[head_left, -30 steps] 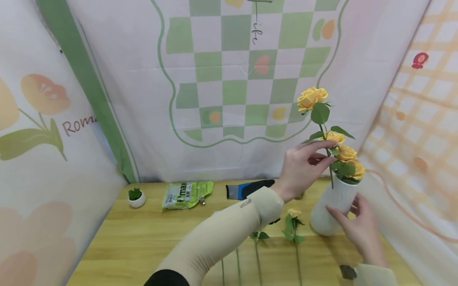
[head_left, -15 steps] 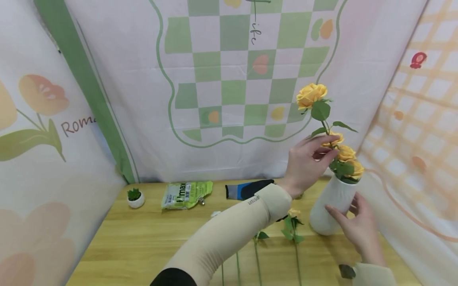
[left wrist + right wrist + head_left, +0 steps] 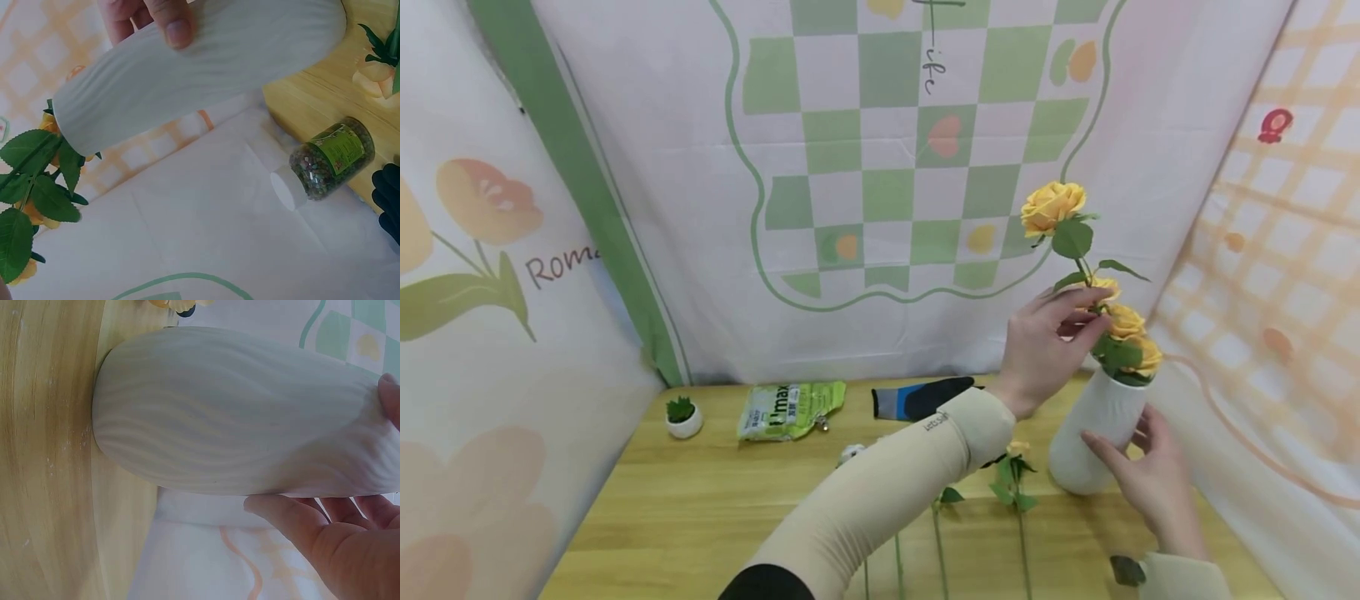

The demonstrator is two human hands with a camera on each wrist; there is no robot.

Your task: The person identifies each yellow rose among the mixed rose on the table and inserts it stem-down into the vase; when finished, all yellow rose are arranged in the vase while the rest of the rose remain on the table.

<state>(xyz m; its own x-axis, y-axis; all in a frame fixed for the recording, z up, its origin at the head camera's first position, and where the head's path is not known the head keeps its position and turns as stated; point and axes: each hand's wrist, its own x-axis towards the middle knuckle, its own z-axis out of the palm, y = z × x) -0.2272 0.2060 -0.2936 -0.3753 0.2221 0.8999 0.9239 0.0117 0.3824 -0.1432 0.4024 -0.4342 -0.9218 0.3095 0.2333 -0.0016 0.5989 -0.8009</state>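
Observation:
In the head view my left hand (image 3: 1048, 350) pinches the stem of a yellow rose (image 3: 1054, 208), whose bloom stands above the others. The stem's lower part runs behind my fingers towards the mouth of a white ribbed vase (image 3: 1090, 433); its end is hidden. Several yellow roses (image 3: 1126, 321) fill that mouth, with green leaves (image 3: 53, 197) showing in the left wrist view. My right hand (image 3: 1153, 479) grips the vase from the right side, thumb across its front. The vase stands on the wooden table, tilting slightly right in the head view.
More roses (image 3: 1017, 475) lie on the table (image 3: 647, 517), partly under my left sleeve. Along the back are a small potted plant (image 3: 683, 417), a green packet (image 3: 790, 410) and a blue-black glove (image 3: 917, 400). A jar of pellets (image 3: 334, 156) lies near the vase.
My left hand has shifted slightly right and down towards the vase, and the rose stem's lower end, visible earlier in front of the mouth, is now out of sight. The right hand stays put.

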